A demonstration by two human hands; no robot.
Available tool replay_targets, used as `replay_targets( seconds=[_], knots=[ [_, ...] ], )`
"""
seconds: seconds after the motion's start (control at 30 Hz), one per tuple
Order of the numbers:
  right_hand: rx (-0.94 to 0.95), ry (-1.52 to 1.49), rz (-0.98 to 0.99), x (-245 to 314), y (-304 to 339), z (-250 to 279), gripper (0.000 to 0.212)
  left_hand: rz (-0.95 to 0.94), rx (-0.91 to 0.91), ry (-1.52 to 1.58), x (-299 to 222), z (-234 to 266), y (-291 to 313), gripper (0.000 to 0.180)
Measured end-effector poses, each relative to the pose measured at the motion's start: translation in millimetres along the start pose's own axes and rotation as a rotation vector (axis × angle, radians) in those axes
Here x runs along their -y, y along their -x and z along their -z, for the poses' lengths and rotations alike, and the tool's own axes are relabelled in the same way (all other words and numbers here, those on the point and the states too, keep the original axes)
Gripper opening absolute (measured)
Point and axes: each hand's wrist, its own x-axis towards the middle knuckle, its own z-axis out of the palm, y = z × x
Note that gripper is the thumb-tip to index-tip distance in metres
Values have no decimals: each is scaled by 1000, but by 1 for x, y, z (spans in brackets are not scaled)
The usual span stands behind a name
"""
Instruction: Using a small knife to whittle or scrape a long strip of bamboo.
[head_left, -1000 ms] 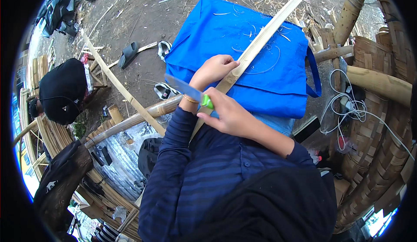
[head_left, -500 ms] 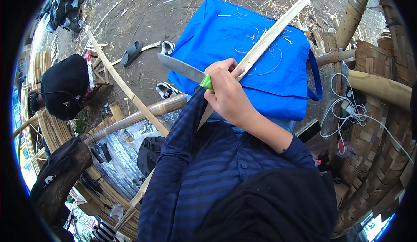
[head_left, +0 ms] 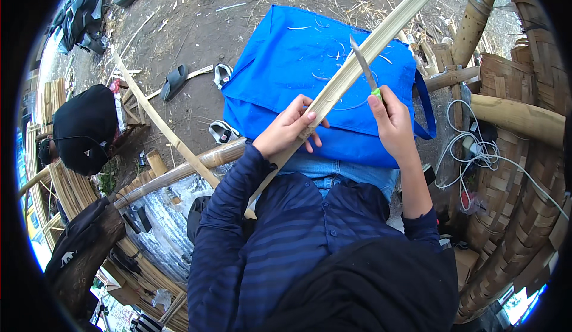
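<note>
A long pale bamboo strip (head_left: pixel 390 27) runs diagonally from beside my left arm to the far right edge. My left hand (head_left: pixel 286 128) grips it near the middle, thumb on top and fingers spread beneath. In my right hand (head_left: pixel 393 126) is a knife (head_left: pixel 364 67) with a green handle, its blade pointing up and away, over or against the strip; contact cannot be made out. Under the strip, a blue bag (head_left: pixel 256 82) covers my lap, with thin curled shavings scattered on it.
A person in a black top (head_left: pixel 86 120) bends at the left. A second bamboo strip (head_left: pixel 155 117) leans across a bamboo pole (head_left: pixel 179 174). Sandals (head_left: pixel 174 82) lie on the dirt. A coiled white cable (head_left: pixel 476 153) hangs by woven bamboo panels (head_left: pixel 506 207) at the right.
My right hand has moved right, away from my left, and the knife blade has swung from pointing left to pointing up. The bamboo strip now reaches farther up and right.
</note>
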Motion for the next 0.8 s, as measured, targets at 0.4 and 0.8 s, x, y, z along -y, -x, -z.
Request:
replay_targets(
  seconds=[0.4, 0.8],
  knots=[
    [203, 488, 277, -3, 8, -16, 29, 150, 81, 102, -4, -21, -12, 29],
    [126, 606, 233, -17, -4, -13, 34, 116, -43, -144, 0, -27, -21, 40]
  ],
)
